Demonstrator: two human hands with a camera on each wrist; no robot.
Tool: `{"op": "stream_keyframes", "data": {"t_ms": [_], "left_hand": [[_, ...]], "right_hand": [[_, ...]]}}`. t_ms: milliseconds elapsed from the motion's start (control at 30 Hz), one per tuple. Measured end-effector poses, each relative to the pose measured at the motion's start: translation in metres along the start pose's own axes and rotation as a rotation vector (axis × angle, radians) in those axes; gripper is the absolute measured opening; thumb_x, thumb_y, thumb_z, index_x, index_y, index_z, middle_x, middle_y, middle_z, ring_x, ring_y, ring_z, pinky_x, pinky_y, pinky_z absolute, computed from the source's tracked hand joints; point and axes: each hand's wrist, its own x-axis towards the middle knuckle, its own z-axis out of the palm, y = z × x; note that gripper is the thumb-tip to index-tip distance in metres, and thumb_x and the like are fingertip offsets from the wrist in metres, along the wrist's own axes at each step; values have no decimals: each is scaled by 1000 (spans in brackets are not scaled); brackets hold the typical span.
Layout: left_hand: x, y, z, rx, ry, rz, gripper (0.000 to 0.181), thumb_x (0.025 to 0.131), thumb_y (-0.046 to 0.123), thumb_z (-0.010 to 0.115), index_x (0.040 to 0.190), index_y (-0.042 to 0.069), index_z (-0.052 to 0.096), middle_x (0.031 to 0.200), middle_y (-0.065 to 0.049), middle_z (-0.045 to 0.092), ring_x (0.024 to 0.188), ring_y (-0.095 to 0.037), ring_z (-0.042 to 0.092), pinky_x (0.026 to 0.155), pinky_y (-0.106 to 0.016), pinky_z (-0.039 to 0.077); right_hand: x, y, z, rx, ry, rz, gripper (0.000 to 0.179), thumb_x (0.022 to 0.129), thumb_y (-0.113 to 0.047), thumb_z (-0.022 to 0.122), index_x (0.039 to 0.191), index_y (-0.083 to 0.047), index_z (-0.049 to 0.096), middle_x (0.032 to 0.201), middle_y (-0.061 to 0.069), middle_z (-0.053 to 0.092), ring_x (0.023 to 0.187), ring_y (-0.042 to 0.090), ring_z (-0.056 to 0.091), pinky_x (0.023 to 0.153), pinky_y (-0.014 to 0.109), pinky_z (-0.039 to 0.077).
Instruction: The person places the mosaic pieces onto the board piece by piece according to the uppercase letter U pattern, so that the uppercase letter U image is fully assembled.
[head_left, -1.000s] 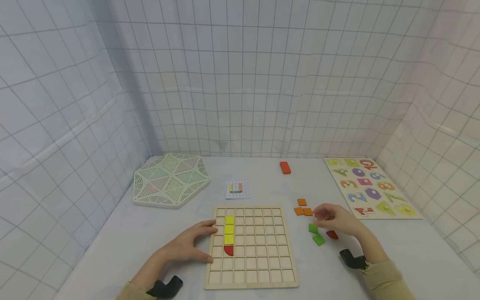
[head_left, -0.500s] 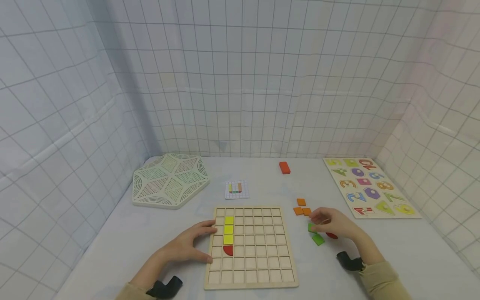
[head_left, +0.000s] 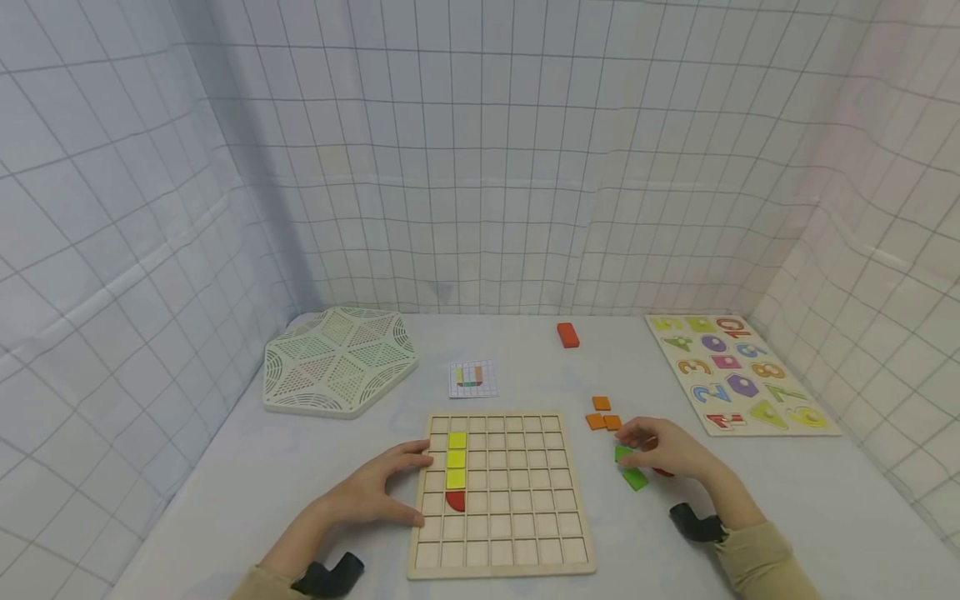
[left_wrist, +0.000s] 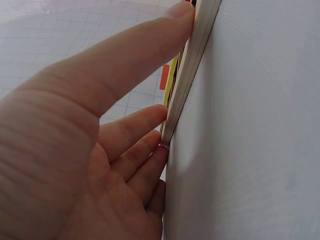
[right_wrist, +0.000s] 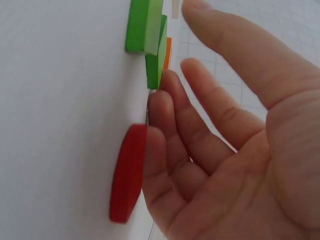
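A wooden grid board (head_left: 502, 572) lies flat in front of me in the head view. Three yellow square tiles (head_left: 457, 459) stand in a column on it, above a red quarter-round tile (head_left: 456, 501). My left hand (head_left: 367, 492) rests at the board's left edge, thumb and fingertips touching its rim. To the right of the board, my right hand (head_left: 671, 450) hovers low over two green square tiles (head_left: 636, 479), thumb and fingers apart with nothing between them. Another red tile (right_wrist: 127, 175) lies by its lower fingers in the right wrist view, mostly hidden in the head view.
Three orange tiles (head_left: 602, 403) lie just beyond the right hand. Behind the board is a small pattern card (head_left: 473, 379), with a red block (head_left: 567, 335) farther back. A pale hexagonal board (head_left: 341, 362) sits back left, a number-and-shape puzzle (head_left: 738, 375) back right.
My right hand has come slightly nearer and lower, its thumb now over the nearer-in green tile and its palm covering most of the red tile. The left hand stays put.
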Motion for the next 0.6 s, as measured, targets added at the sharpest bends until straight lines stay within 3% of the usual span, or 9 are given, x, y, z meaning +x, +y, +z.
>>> {"op": "stream_keyframes", "data": {"t_ms": [333, 600], "left_hand": [[-1, 1, 0, 2, -1, 8, 75, 67, 40, 82, 131, 15, 54, 150, -5, 31, 139, -36, 20, 107, -62, 16], [-1, 2, -1, 8, 1, 25, 73, 68, 40, 81, 131, 16, 54, 150, -6, 31, 139, -37, 20, 107, -62, 16]], "right_hand": [[-1, 2, 2, -5, 7, -24, 33, 76, -24, 78, 102, -8, 65, 95, -2, 63, 87, 15, 56, 77, 27, 49], [0, -2, 1, 20, -2, 5, 33, 76, -22, 78, 102, -7, 65, 95, 0, 62, 89, 19, 55, 77, 28, 48]]}}
